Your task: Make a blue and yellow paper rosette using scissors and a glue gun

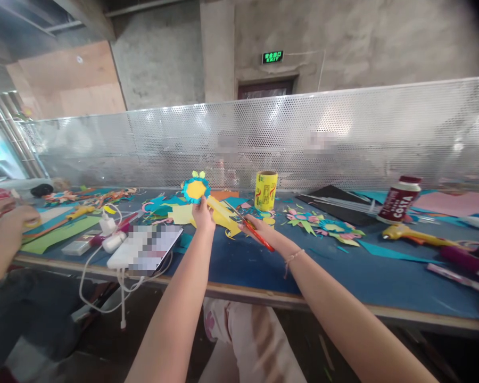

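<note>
My left hand (203,214) is closed on a paper flower (196,189) with a yellow centre and blue petals, held upright above the table. My right hand (259,230) grips red-handled scissors (252,230), their blades pointing left toward yellow paper (223,215) that hangs under the flower. Both forearms reach out over the blue table top (327,271).
A yellow tape roll (265,190) stands behind my hands. Finished paper flowers (323,223), a brown bottle (399,199) and a yellow glue gun (411,234) lie to the right. A phone (149,247) with white cables lies left. Another person's hands (11,218) work at far left. A perforated metal screen (303,133) backs the table.
</note>
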Demonstrator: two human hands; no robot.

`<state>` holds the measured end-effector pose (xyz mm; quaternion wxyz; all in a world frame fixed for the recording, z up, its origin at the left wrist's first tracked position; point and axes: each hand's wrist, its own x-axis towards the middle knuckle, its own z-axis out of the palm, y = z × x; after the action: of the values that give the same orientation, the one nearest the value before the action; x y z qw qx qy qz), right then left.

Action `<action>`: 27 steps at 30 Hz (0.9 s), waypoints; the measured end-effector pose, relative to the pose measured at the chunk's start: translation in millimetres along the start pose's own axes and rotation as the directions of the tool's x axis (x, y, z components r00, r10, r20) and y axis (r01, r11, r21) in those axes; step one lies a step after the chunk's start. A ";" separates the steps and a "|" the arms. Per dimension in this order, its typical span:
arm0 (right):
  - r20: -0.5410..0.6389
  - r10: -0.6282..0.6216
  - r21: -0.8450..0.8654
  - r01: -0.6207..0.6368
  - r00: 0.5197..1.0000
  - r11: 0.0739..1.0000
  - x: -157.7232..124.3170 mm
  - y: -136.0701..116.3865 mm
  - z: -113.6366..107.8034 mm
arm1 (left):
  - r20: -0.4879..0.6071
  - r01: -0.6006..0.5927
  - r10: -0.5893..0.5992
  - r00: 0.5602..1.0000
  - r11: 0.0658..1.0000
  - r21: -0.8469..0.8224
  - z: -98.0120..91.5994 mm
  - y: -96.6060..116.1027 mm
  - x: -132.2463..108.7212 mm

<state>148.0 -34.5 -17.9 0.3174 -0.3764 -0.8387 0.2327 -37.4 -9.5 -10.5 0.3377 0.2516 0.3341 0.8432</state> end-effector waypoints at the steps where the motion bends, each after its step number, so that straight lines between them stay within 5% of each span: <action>1: 0.009 0.003 -0.008 -0.003 1.000 1.000 0.0 0.6 0.3 | -0.019 -0.001 0.002 1.000 1.000 0.002 -0.7 0.2 0.9; 27: 0.029 -0.007 -0.084 0.010 1.000 0.996 5.8 12.7 6.3 | -0.058 0.046 -0.048 0.997 0.998 -0.036 1.7 4.8 -0.9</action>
<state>146.7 -23.2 -28.2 0.2903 -0.3826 -0.8538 0.2009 -37.7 -12.1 -6.0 0.3520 0.2130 0.3349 0.8477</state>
